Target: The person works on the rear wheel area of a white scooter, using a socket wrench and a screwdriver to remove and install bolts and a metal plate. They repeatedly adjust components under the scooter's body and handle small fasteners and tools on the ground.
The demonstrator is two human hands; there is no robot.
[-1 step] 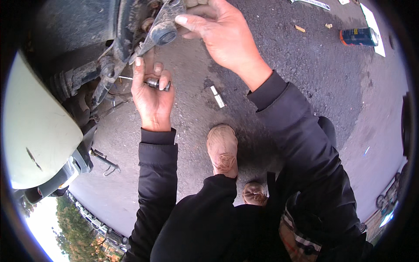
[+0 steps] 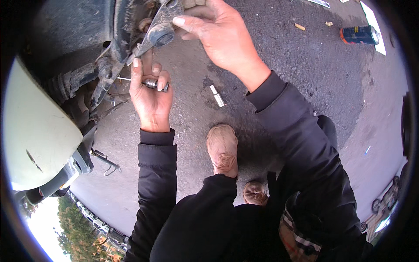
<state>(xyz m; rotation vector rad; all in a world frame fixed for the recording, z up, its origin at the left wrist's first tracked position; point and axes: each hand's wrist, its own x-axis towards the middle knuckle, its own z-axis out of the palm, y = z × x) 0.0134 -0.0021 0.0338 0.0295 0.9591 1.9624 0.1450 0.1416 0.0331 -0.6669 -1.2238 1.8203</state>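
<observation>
The left hand grasps a metal cylinder in curled fingers, upper left of the frame; a thin rod shows beyond it. The right hand is at the upper end of a dirty link, top centre; whether it clasps fully cannot be told. Steadying the link and holding the cylinder in line with the rod would likely help. The spring and pale panel at left crowd the workspace; a can lies upper right, a white tube near centre.
</observation>
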